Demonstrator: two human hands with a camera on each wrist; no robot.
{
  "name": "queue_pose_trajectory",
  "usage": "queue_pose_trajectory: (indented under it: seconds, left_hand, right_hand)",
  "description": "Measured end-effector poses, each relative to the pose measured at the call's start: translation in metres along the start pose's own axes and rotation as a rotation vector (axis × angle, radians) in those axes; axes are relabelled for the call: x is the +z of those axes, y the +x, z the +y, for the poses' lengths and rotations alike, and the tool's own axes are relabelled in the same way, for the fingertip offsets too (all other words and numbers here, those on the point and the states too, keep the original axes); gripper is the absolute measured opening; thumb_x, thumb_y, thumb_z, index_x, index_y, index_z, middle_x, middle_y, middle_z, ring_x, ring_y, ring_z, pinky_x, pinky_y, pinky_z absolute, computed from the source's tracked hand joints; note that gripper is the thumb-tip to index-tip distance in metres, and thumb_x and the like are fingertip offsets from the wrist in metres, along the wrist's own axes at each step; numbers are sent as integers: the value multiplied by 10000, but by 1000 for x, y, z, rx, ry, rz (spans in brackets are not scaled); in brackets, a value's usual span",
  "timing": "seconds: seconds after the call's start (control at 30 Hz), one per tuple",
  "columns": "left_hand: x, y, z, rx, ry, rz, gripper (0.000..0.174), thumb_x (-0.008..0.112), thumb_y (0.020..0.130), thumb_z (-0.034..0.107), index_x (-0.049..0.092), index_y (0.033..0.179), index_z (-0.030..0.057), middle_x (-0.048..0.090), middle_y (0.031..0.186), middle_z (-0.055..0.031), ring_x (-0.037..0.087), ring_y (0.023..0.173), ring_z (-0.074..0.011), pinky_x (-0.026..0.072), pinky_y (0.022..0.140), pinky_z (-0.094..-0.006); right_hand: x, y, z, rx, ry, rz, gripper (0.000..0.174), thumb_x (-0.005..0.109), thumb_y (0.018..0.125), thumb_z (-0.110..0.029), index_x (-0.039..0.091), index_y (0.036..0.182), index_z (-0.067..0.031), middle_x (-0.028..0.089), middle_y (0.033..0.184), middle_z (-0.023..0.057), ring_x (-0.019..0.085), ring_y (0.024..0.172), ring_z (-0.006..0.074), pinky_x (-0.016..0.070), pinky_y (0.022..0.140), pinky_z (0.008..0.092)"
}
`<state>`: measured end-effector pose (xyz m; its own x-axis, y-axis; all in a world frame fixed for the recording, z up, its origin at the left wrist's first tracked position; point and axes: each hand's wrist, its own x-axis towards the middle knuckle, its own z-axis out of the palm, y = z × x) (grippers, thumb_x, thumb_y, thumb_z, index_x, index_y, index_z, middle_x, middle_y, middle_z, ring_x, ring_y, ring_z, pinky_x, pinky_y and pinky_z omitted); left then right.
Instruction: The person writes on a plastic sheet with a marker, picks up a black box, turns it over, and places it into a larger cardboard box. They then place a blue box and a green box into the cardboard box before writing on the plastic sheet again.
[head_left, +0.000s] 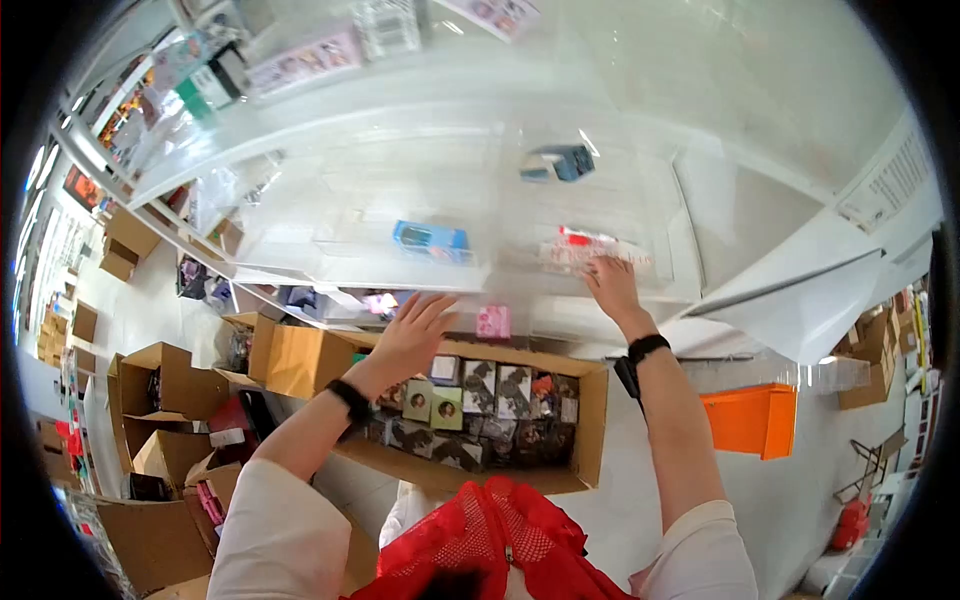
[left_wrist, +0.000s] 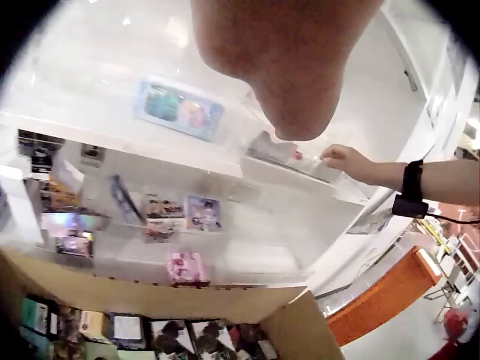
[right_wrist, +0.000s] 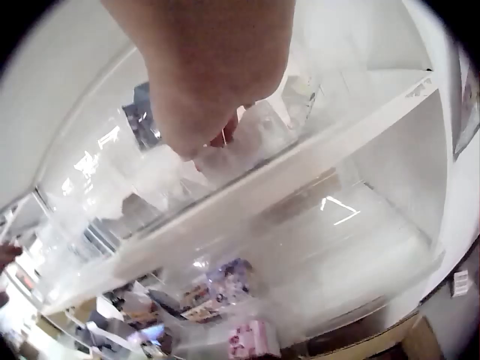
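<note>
My right hand (head_left: 614,286) reaches to the shelf's front edge, its fingers at a clear package with red and white print (head_left: 592,248); whether they grip it I cannot tell. In the right wrist view the hand (right_wrist: 217,82) hides most of that package. My left hand (head_left: 408,340) hovers over the back rim of a cardboard box, fingers spread, holding nothing. A light blue package (head_left: 430,241) lies on the shelf ahead of it. Farther back on the shelf is a dark blue item (head_left: 568,163). A pink box (head_left: 493,321) sits on the lower shelf.
Below my hands stands an open cardboard box (head_left: 592,420) packed with small boxes. More cartons (head_left: 165,385) stand at the left. An orange bin (head_left: 752,420) is at the right. Boxed goods (head_left: 310,62) lie on the upper shelf, and a white sheet (head_left: 820,300) juts out at the right.
</note>
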<state>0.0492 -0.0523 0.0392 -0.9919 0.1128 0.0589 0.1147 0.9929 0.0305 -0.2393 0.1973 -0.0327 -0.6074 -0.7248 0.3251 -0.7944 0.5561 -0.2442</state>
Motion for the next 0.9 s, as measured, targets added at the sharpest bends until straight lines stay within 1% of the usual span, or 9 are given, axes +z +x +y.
queue_pose_trajectory:
  seconds: [0.1,0.23,0.37,0.47,0.53,0.63,0.73,0.8,0.9]
  left_hand:
    - [-45,-77,-29,-171,25,-79,386,502,835,110,460,1215,65,340,1358,-91,282,1286,-269,197,1086,-425]
    - [-97,-171,-78,-410,-100,57,411,550,765,78,491,1171,78,397,1295,-101,348,1219,-319,255,1049,-446]
    - [-116,-229,-121,-473,-27,195,395,580,731,52,521,1122,64,415,1269,-117,359,1198,-341,279,1030,-450]
    - [-121,-245,-155,-419,-31,261,392,582,726,43,521,1113,56,414,1266,-124,360,1199,-344,281,1024,-464]
    - [-126,-242,-172,-323,-8,268,386,581,727,43,519,1107,49,415,1265,-130,368,1199,-341,282,1017,-493]
    - [-130,-238,-184,-186,29,259,375,581,722,46,540,1094,75,413,1281,-110,371,1214,-310,265,1029,-502]
    - [-131,-263,-194,-68,68,231,343,577,723,73,565,1065,90,439,1272,-95,377,1217,-289,270,1028,-495]
    - [-134,-289,-202,-79,51,230,303,576,723,89,592,1026,98,466,1251,-93,395,1205,-284,272,1029,-488]
    - [-114,-353,-226,-180,-21,213,303,590,716,102,601,1018,112,465,1253,-95,408,1194,-286,268,1030,-489]
  right_hand:
    - [-27,-19,-11,4,18,143,445,619,773,-202,478,1166,-48,515,1145,132,433,1112,301,291,973,448]
    - [-47,-94,-23,33,-55,145,471,591,781,-149,438,1216,-53,456,1214,130,397,1157,306,262,1016,454]
    - [-48,-174,-38,216,-118,-60,487,604,768,-145,433,1216,-62,421,1240,129,386,1169,312,266,1015,454]
    - [-68,-173,-84,184,-89,74,503,613,754,-121,427,1215,-51,422,1227,147,385,1160,334,288,995,456]
    - [-95,-132,-132,164,-37,266,515,618,741,-93,422,1212,-23,421,1233,171,381,1153,356,312,970,454]
    - [-155,-32,-214,-67,-54,597,487,610,745,-80,438,1190,17,438,1237,197,406,1126,368,328,956,445]
    - [-215,78,-284,-177,-115,905,415,623,748,-101,501,1133,-5,494,1170,180,465,1073,348,360,920,424]
    - [-243,150,-306,-248,-127,970,400,631,732,-116,521,1103,-17,499,1149,178,483,1055,345,409,850,435]
    - [-250,233,-309,88,-274,714,550,657,712,-169,442,1208,-70,418,1245,179,482,1068,357,415,856,464]
